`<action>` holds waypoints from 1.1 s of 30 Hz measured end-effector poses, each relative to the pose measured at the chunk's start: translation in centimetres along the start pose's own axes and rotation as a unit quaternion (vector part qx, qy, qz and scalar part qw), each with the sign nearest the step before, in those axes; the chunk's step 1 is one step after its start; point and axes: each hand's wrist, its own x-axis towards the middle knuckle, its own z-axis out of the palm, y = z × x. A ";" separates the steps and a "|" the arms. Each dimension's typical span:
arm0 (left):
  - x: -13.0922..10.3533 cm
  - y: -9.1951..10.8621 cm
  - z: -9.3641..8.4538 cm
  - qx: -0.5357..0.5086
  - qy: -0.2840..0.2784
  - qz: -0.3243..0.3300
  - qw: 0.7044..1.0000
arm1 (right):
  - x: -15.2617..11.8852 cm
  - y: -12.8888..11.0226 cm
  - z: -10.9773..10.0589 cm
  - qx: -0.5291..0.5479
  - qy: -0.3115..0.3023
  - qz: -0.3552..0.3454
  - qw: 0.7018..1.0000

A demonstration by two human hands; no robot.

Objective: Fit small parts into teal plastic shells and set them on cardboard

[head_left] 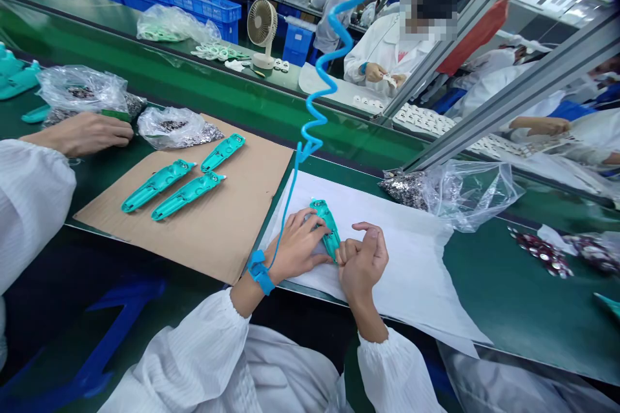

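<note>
A teal plastic shell (325,224) lies on white paper (402,251) at the table's front edge. My left hand (301,246), with a blue strap on its wrist, holds the shell down from the left, fingers across it. At the shell's lower end is my right hand (363,258), its fingers curled in and touching the shell; whatever they hold, if anything, is hidden. Three more teal shells (188,195) rest on brown cardboard (217,239) to the left.
A co-worker's hand (92,134) is at the left beside bags of small metal parts (177,127). Another bag of metal parts (411,190) stands behind the paper. A blue coiled cord (314,97) hangs down to my left wrist; dark red parts (542,251) lie right.
</note>
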 end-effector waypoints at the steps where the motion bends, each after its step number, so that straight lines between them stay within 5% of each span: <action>1: 0.0 0.0 0.0 0.003 0.000 0.003 1.000 | 0.0 0.0 0.0 0.000 0.002 -0.001 1.000; 12: 0.3 0.1 0.6 0.052 0.024 0.016 0.998 | 0.4 -1.2 -0.7 -0.030 0.025 -0.046 0.998; 33: 0.4 -0.1 0.8 0.082 0.026 0.013 0.996 | 0.1 -0.6 -0.7 -0.035 0.009 -0.018 0.999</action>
